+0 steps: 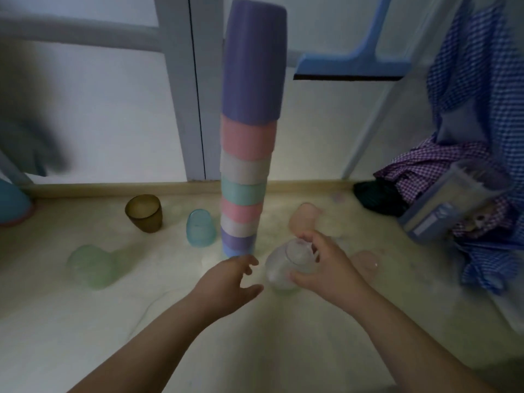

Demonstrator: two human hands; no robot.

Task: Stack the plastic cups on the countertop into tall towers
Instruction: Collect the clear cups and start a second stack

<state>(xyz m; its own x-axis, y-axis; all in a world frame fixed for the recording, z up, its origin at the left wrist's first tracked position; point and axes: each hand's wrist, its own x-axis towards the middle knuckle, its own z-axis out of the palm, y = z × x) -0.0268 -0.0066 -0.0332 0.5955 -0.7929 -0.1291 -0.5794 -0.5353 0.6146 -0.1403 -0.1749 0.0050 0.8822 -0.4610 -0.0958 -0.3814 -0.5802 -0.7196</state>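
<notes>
A tall tower of upturned cups [246,154], purple on top with pink, white, mint and blue below, stands mid-counter. My right hand [326,268] grips a clear cup [286,265] just right of the tower's base. My left hand [229,282] hovers open in front of the base, fingers spread, holding nothing. Loose cups lie around: a brown one [144,212] upright, a teal one [200,228] upside down, a pale green one [92,266] on its side, a peach one [303,218] and a pink one [365,262] behind my right hand.
Checked blue and purple cloths [467,114] and a clear lidded container [453,199] crowd the right side. A blue squeegee [348,63] leans at the back wall. A blue bowl [11,202] sits at the far left edge. The pale countertop [113,321] stretches toward me.
</notes>
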